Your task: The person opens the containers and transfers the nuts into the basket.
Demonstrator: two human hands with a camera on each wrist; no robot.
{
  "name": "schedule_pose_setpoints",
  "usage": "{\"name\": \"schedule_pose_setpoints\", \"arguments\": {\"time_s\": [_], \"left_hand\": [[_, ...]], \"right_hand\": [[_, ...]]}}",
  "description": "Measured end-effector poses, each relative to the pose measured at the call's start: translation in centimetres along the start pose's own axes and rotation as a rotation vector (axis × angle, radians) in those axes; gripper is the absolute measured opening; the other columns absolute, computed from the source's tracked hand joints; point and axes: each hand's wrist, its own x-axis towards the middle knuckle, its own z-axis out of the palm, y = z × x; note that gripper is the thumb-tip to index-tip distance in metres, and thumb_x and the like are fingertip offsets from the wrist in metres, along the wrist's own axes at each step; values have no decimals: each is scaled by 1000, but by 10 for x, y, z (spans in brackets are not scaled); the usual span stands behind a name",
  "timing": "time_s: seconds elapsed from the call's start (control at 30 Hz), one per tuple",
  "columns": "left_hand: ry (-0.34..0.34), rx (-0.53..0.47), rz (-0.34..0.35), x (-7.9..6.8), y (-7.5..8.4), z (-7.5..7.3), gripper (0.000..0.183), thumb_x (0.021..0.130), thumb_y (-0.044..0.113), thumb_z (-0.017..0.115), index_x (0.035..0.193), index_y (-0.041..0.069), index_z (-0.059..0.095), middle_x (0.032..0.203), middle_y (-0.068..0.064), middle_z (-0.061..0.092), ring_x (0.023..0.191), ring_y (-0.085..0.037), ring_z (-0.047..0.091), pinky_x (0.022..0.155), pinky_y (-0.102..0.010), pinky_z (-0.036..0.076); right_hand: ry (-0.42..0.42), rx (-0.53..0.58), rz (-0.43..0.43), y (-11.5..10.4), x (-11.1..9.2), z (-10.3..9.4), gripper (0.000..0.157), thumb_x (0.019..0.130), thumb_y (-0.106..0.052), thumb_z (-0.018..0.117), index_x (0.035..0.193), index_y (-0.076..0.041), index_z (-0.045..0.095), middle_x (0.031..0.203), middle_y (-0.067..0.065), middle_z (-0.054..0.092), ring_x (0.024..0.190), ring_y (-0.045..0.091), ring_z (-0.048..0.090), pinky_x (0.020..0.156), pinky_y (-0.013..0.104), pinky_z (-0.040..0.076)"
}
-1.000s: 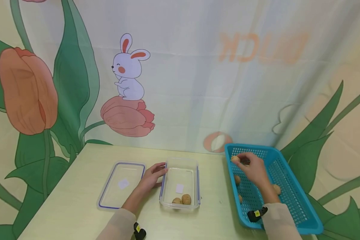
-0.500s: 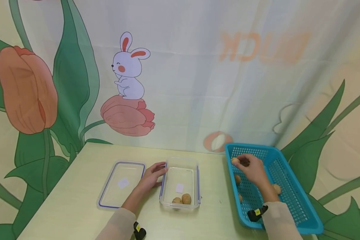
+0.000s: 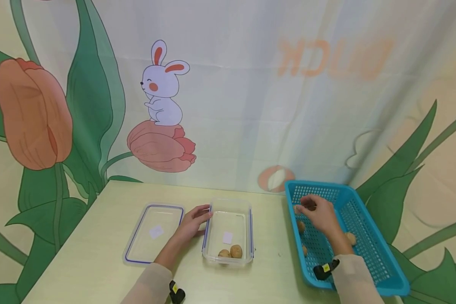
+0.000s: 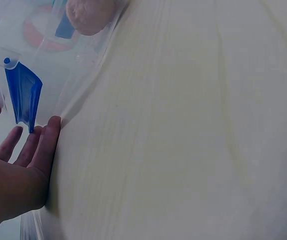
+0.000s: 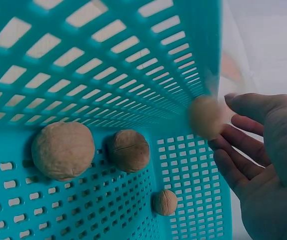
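Note:
My left hand [image 3: 191, 223] rests its outstretched fingertips against the left side of a clear lidded-type food container [image 3: 228, 219], by a blue latch [image 4: 24, 95] in the left wrist view. Two walnuts [image 3: 236, 251] lie at the container's near end. Over the far left part of a blue plastic basket [image 3: 380, 253], my right hand [image 3: 321, 213] has its thumb and fingers spread apart. A blurred walnut [image 5: 206, 117] is just off those fingertips, by the basket wall. Other walnuts [image 5: 63, 151] lie on the basket's floor.
The container's clear lid [image 3: 153, 234], edged in blue, lies flat on the pale table [image 3: 83, 245] to the left. A printed curtain [image 3: 228, 105] hangs behind the table. Bare tabletop separates the container from the basket.
The walnut held in the right hand's fingertips has dropped lower and come away from them as they parted. The left hand and container have stayed put.

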Motion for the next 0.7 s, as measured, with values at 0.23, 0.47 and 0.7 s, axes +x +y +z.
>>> {"name": "schedule_pose_setpoints", "arguments": {"time_s": [0.23,0.47,0.7], "left_hand": [[4,2,-4,-1,1,1,55,104,31,71,152,9,54,151,-20,55,134,-39,58,98,-54,59],[3,6,-8,-1,0,1,52,105,27,68,152,9,54,152,-20,55,134,-39,57,97,-54,59],[1,23,-1,-1,2,1,55,104,32,70,152,10,54,153,-20,55,136,-39,56,98,-54,59]], "right_hand": [[-4,13,3,-1,-1,0,28,103,-18,72,125,-1,69,122,21,71,111,38,68,94,56,57],[8,30,-25,-19,-3,-4,34,103,-25,74,128,-3,68,124,20,71,114,38,68,97,57,56],[-21,17,-149,-68,-3,-11,32,101,-19,75,128,-3,69,121,17,71,112,39,68,96,56,56]]}}
